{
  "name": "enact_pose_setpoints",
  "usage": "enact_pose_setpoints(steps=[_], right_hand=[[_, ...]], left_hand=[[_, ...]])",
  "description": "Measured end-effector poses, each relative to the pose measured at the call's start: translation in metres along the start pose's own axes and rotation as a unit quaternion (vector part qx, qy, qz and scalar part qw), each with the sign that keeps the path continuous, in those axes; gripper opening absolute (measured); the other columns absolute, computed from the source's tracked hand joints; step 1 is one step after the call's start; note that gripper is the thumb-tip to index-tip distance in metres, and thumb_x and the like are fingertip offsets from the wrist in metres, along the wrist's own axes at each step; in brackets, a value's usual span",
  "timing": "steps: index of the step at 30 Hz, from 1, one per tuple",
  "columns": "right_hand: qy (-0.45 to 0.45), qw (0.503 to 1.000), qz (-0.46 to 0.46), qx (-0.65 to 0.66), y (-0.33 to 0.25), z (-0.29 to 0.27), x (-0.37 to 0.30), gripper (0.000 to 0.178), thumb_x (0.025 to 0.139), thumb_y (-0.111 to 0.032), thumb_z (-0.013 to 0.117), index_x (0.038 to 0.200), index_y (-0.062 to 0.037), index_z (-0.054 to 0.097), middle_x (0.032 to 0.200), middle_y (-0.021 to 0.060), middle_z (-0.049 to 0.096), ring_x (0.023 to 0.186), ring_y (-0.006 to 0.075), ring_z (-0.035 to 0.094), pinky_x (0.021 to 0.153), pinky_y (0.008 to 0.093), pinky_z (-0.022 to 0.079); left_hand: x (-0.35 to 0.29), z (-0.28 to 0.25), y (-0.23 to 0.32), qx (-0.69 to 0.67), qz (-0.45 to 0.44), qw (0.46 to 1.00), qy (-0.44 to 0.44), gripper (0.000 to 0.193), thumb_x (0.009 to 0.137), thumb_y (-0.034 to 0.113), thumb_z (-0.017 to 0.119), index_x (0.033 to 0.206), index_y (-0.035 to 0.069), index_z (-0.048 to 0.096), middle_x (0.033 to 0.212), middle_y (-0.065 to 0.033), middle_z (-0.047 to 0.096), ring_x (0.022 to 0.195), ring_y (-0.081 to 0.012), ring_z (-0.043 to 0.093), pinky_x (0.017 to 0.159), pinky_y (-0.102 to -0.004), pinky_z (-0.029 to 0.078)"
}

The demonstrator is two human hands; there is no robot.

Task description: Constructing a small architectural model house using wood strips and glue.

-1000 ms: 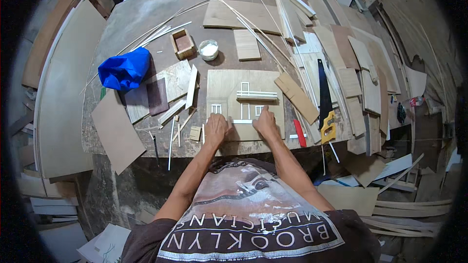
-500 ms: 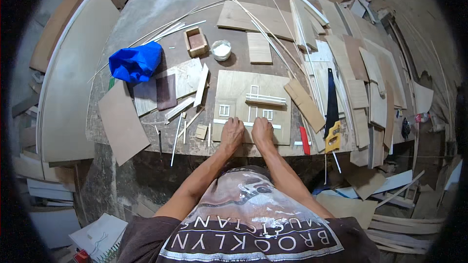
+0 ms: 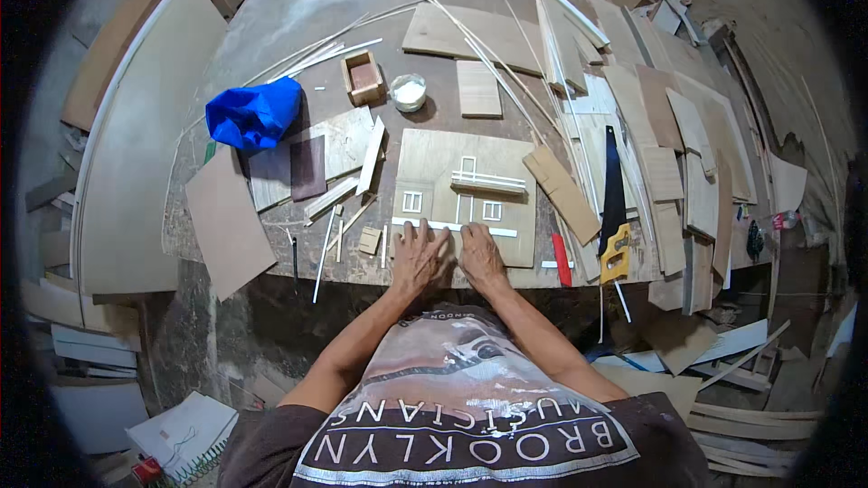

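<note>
Both hands flat and spread, side by side: left hand [image 3: 419,258] and right hand [image 3: 481,258] pressed palm-down on the near edge of a plywood panel [image 3: 466,194], fingertips on a thin white strip [image 3: 452,227] running 9-to-3 across it. Nothing pinched. Panel at the near middle of the workbench [image 3: 298,27], its bottom edge almost flush with the bench's 6 o'clock rim; little free room there. Long axis roughly 9-to-3, with the glued white window and door outlines standing upright toward 12.

At 3 o'clock, just beside the panel: a slanted wood block [image 3: 562,188], a red strip [image 3: 561,259], then a handsaw with yellow handle [image 3: 615,217]. At 9: loose sticks and a small square offcut [image 3: 369,239], crowding that side. At 12: a white cup [image 3: 409,90] and a small open wooden box [image 3: 363,77], with bare bench between. Blue cloth [image 3: 253,113] at 10.

Panel's lower edge hidden under the palms; whether the strip is stuck down, impossible to tell. Stacked boards at 2 o'clock bent by the lens rim.
</note>
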State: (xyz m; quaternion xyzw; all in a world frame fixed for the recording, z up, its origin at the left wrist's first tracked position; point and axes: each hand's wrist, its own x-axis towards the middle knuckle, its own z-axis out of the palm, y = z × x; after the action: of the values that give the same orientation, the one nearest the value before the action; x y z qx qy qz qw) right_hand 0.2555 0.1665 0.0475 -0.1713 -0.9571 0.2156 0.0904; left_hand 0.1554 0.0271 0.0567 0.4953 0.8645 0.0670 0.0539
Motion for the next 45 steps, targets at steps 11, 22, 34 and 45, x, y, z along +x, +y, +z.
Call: enact_pose_setpoints(steps=[11, 22, 34, 45], right_hand=[[0.074, 0.997, 0.038, 0.009, 0.034, 0.006, -0.022, 0.027, 0.078, 0.0, 0.051, 0.102, 0.003, 0.061, 0.108, 0.021, 0.059, 0.11, 0.0377, 0.055, 0.095, 0.0427, 0.048], [0.092, 0.993, 0.063, 0.044, 0.044, 0.006, -0.034, 0.025, 0.08, -0.002, 0.054, 0.103, 0.002, 0.062, 0.107, 0.0205, 0.062, 0.105, 0.0401, 0.056, 0.093, 0.0451, 0.048], [0.19, 0.942, 0.22, 0.169, 0.036, 0.031, -0.002, 0.011, 0.083, -0.01, 0.064, 0.086, -0.0001, 0.068, 0.088, 0.0198, 0.064, 0.085, 0.0372, 0.062, 0.079, 0.0438, 0.05], [0.173, 0.944, 0.25, 0.127, 0.045, 0.043, 0.016, 0.012, 0.075, -0.014, 0.069, 0.078, -0.0024, 0.068, 0.08, 0.0169, 0.066, 0.075, 0.034, 0.064, 0.071, 0.0412, 0.051]], left_hand=[[-0.002, 0.007, 0.009, -0.004, -0.027, 0.999, -0.042, 0.064, 0.089, 0.059, 0.056, 0.143, 0.028, 0.046, 0.144, -0.0254, 0.041, 0.129, -0.0518, 0.038, 0.094, -0.0643, 0.038], [0.005, 0.024, -0.01, 0.001, 0.019, 0.999, -0.038, 0.044, 0.097, 0.026, 0.046, 0.142, 0.025, 0.049, 0.143, -0.0192, 0.045, 0.126, -0.0461, 0.044, 0.094, -0.0605, 0.041], [0.033, 0.024, -0.028, -0.168, 0.134, 0.976, -0.043, 0.037, 0.09, 0.008, 0.048, 0.126, 0.001, 0.056, 0.119, -0.0167, 0.057, 0.108, -0.036, 0.053, 0.093, -0.0418, 0.048], [0.033, 0.029, -0.022, -0.155, 0.113, 0.981, 0.015, 0.039, 0.087, 0.008, 0.048, 0.124, 0.007, 0.061, 0.113, -0.0122, 0.058, 0.102, -0.033, 0.055, 0.087, -0.0399, 0.053]])
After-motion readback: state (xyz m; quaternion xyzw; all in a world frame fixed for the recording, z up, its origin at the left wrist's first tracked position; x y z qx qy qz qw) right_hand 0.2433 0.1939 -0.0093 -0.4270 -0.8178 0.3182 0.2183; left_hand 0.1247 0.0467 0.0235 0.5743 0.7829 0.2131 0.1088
